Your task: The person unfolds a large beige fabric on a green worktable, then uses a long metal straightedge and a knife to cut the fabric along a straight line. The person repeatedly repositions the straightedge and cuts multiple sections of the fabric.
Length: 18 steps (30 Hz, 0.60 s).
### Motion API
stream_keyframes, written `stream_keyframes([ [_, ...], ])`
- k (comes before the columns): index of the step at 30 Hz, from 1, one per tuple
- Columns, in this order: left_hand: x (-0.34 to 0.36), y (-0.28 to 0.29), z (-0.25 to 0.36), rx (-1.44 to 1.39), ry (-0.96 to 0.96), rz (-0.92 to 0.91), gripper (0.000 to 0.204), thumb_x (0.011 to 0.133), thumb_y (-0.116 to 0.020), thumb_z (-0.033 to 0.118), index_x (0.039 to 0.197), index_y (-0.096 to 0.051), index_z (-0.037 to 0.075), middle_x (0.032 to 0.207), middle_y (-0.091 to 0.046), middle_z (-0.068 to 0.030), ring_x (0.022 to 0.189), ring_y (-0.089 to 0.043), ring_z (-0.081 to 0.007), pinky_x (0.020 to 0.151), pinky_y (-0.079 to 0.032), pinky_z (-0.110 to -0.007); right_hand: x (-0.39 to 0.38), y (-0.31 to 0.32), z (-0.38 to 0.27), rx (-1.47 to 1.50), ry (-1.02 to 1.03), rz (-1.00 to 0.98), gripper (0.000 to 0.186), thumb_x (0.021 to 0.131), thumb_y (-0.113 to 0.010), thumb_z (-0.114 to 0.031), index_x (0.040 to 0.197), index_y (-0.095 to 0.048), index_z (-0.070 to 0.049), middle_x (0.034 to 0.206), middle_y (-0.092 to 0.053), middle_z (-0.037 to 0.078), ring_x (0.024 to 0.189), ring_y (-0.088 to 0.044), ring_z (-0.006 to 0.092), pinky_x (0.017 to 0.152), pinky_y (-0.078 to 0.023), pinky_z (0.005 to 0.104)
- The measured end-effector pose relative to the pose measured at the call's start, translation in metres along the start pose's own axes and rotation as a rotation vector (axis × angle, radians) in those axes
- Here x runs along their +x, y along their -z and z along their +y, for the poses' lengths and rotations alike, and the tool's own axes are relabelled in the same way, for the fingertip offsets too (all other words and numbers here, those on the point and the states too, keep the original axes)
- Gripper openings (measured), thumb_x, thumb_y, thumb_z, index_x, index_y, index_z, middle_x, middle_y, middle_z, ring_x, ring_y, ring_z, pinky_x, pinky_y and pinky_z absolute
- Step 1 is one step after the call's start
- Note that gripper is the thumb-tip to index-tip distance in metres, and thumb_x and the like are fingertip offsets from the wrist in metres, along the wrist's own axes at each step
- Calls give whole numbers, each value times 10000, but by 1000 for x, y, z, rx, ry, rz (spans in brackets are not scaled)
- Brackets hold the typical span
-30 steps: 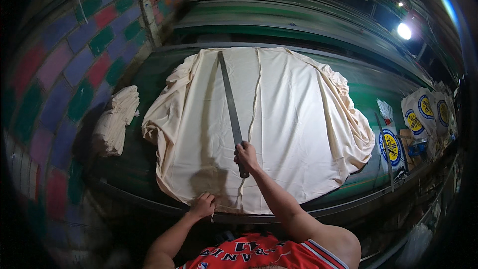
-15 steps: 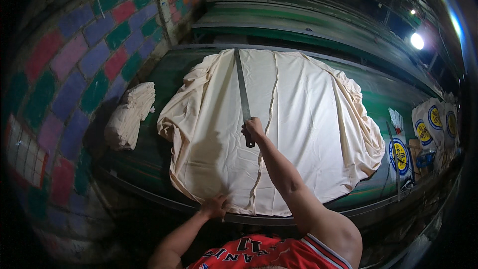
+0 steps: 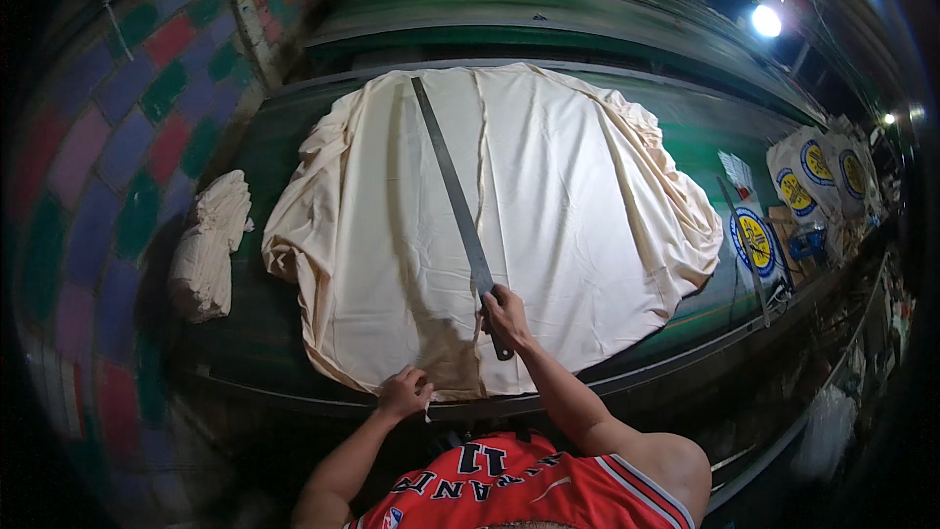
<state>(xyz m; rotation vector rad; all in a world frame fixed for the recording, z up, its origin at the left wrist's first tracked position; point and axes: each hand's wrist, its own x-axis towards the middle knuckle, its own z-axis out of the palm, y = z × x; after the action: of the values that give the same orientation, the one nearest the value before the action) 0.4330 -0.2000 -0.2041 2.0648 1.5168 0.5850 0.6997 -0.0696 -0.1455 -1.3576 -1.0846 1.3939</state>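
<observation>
A large cream cloth (image 3: 548,196) lies spread over a green table (image 3: 264,167). A long grey metal ruler (image 3: 452,191) lies on the cloth, running from the far edge toward me. My right hand (image 3: 505,313) presses down on the ruler near its near end. My left hand (image 3: 403,394) pinches the near edge of the cloth at the table's front.
A bundled cream cloth (image 3: 208,245) sits at the table's left end. White sacks with blue and yellow round prints (image 3: 798,186) stand at the right. A second thin ruler (image 3: 742,245) lies at the right. A tiled wall (image 3: 117,137) rises on the left.
My left hand has shifted along the near cloth edge and my right hand has slid toward me on the ruler; the view has swung.
</observation>
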Motion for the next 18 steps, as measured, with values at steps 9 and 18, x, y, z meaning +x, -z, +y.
stream_keyframes([
  [9,2,-6,-3,-62,-28,81,180,837,-661,140,976,-626,32,958,-632,-155,858,-645,-360,725,-536,-434,-55,53,25,-71,-26,244,219,1015,-536,-188,1106,-547,11,686,-545,47,488,-561,123,425,-468,290],
  [18,57,-33,52,-191,-265,8,136,845,-598,28,976,-610,-8,890,-602,-173,805,-627,-335,731,-525,-417,-9,93,51,-371,-22,336,215,1003,-540,-177,1044,-521,34,670,-623,130,466,-604,196,413,-473,356],
])
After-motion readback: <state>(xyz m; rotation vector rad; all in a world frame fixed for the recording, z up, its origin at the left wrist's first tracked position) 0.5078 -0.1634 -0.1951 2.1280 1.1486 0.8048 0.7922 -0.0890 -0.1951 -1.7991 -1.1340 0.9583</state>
